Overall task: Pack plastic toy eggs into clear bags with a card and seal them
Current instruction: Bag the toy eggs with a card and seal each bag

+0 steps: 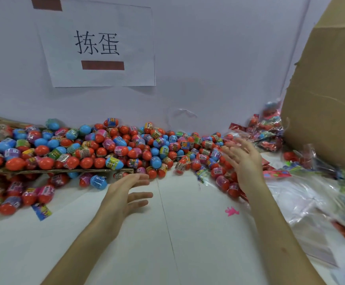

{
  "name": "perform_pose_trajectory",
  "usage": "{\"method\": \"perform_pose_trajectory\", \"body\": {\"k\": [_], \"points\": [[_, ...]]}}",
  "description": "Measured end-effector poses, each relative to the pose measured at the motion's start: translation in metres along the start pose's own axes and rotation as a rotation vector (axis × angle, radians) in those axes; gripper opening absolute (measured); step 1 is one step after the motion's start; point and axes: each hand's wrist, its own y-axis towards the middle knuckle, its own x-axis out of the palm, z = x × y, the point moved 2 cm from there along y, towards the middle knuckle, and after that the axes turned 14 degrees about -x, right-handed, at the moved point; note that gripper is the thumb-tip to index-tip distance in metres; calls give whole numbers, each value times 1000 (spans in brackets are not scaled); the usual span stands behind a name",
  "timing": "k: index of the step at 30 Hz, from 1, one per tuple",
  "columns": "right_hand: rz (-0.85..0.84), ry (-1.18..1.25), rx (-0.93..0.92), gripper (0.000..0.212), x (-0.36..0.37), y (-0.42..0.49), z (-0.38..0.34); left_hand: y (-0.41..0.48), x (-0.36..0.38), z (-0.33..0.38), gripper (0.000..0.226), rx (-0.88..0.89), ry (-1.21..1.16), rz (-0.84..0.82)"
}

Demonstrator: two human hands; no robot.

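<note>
A big heap of red, blue and pink plastic toy eggs (97,149) lies along the wall across the white table (167,233). My left hand (126,194) hovers above the table just in front of the heap, fingers straight and spread, holding nothing. My right hand (243,161) is raised over the right end of the heap, fingers spread and blurred, empty too. Clear bags (303,202) lie in a loose pile at the right. Filled bags with red cards (268,128) are stacked against the wall at the far right.
A tall cardboard box (327,99) stands at the right. A strip of cardboard (60,171) holds back part of the heap. A printed card (42,211) lies loose at the left, a small pink toy (231,211) near the middle. A paper sign (97,44) hangs on the wall.
</note>
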Motion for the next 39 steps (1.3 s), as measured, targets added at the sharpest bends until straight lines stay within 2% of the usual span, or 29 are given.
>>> {"method": "perform_pose_trajectory", "body": {"k": [4, 8, 12, 16, 18, 21, 22, 24, 27, 29, 32, 37, 39], "points": [[-200, -705, -184, 30, -4, 1, 2, 2, -1, -2, 27, 6, 33, 2], [-474, -1129, -124, 34, -7, 0, 12, 3, -1, -3, 26, 5, 62, 5], [-469, -1157, -158, 10, -5, 1, 13, 2, -1, -3, 26, 5, 79, 8], [-649, -1277, -137, 22, -6, -2, 16, 1, -1, -3, 25, 6, 94, 4], [-619, -1283, -180, 23, -1, -4, 14, 1, -1, -3, 25, 7, 104, 8], [-310, -979, -393, 20, 7, -9, 3, 2, -1, -3, 25, 0, 113, 9], [-264, -847, -430, 21, 10, -11, 0, 2, -1, -3, 25, 0, 114, 9], [-360, -720, -406, 21, 19, -14, -3, 1, -1, -3, 25, 1, 119, 8], [-666, -904, -292, 20, 31, -22, 6, 0, -1, -3, 25, 0, 117, 7], [-752, -1129, -254, 11, 28, -26, 13, 0, -1, -2, 25, -3, 117, 5], [-719, -1202, -220, 24, 22, -26, 19, -1, 1, -2, 25, -1, 119, 1], [-645, -1172, -219, 6, 28, -28, 24, -2, 2, -2, 24, -2, 120, -1], [-639, -1223, -252, 13, 28, -29, 25, -3, 3, -2, 24, -5, 123, -3]]}}
